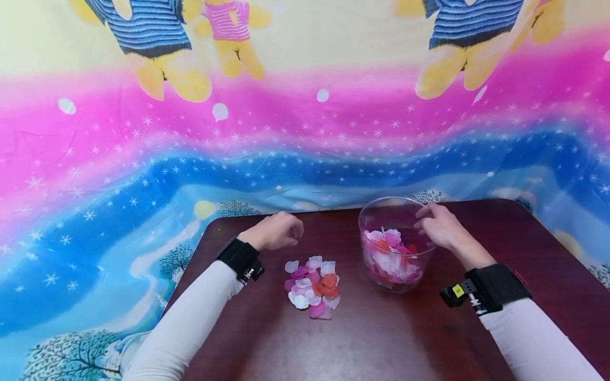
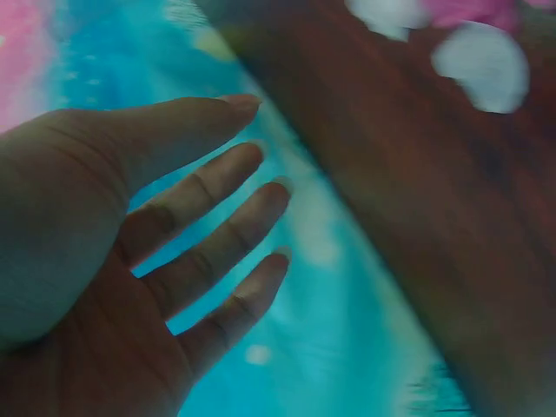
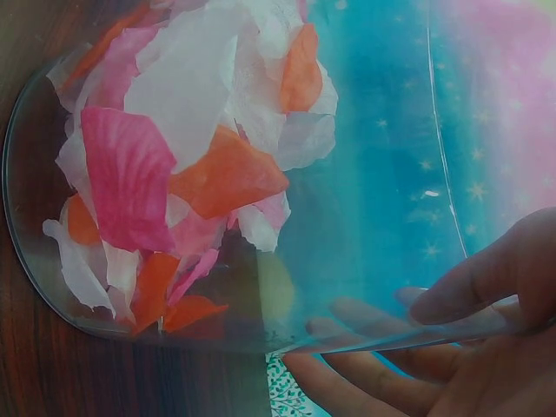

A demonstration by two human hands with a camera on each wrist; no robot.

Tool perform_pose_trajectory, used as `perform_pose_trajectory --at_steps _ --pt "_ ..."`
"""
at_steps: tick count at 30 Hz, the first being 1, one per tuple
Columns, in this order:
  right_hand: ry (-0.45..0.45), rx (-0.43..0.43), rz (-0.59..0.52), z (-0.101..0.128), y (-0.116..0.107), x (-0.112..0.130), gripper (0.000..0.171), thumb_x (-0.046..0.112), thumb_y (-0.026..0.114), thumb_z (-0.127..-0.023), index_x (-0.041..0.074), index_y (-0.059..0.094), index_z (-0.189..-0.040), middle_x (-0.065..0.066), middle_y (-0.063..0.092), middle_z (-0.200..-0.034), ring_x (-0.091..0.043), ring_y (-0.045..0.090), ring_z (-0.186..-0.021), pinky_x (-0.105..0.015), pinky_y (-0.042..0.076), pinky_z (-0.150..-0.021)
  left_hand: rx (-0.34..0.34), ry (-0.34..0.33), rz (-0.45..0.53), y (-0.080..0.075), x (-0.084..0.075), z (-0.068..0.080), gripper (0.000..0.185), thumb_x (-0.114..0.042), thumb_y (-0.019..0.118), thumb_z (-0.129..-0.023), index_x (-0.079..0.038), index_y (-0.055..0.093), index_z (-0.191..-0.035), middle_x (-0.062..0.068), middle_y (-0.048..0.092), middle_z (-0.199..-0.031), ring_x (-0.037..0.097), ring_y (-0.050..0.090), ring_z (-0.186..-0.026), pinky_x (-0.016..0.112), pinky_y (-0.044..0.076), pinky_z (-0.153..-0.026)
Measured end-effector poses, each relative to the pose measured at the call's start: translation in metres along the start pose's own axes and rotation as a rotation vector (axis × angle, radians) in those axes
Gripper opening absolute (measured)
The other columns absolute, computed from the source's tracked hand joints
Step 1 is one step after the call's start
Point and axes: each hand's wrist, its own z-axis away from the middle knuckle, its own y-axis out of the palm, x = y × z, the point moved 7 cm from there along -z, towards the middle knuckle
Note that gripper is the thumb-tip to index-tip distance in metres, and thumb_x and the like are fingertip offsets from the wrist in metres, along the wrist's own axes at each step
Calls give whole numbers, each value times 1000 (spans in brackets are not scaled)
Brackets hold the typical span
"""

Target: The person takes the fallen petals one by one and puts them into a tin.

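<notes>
A clear bowl (image 1: 397, 275) stands upright on the table, partly filled with pink, white and orange-red petals (image 3: 200, 139). At the bowl's right side, my right hand (image 1: 440, 227) grips the rim; the right wrist view shows the thumb (image 3: 486, 278) on one side of the wall and the fingers (image 3: 347, 382) on the other. My left hand (image 1: 276, 231) hovers past the far left of a loose petal pile (image 1: 312, 288) and holds nothing. Its fingers (image 2: 230, 239) are loosely bent and spread apart in the left wrist view.
The dark reddish-brown table (image 1: 367, 338) has rounded far corners. Behind it and along its left side hangs a printed cloth (image 1: 310, 116) with bears and snowflakes. Each wrist wears a black band (image 1: 498, 288) with a small camera.
</notes>
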Motion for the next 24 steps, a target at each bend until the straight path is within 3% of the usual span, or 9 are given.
perform_pose_trajectory --at_steps 5,10,16,24 --pt "3 -4 -3 1 0 0 43 6 37 -99 -15 42 -136 -39 57 -128 -51 60 -116 -51 59 -81 79 -102 37 37 28 10 18 -11 79 -90 -8 75 -108 5 73 -100 20 68 -98 40 56 -87" --pt "7 5 -8 2 1 2 44 6 37 -99 -16 41 -137 -39 57 -129 -51 59 -116 -51 59 -81 110 -187 65 64 46 17 16 -12 79 -91 -9 76 -106 3 71 -100 17 65 -95 41 56 -86" --pt "11 6 0 2 -1 1 45 6 37 -99 -16 41 -137 -39 57 -128 -51 60 -117 -50 59 -80 85 -218 104 75 51 20 15 -17 79 -91 -10 76 -104 1 71 -97 15 64 -91 41 55 -86" --pt "14 4 0 1 0 1 44 5 37 -99 -16 41 -137 -39 57 -128 -51 59 -118 -47 59 -78 58 -259 108 81 53 19 9 -20 78 -93 -14 74 -97 -5 61 -83 13 56 -79 35 50 -74"
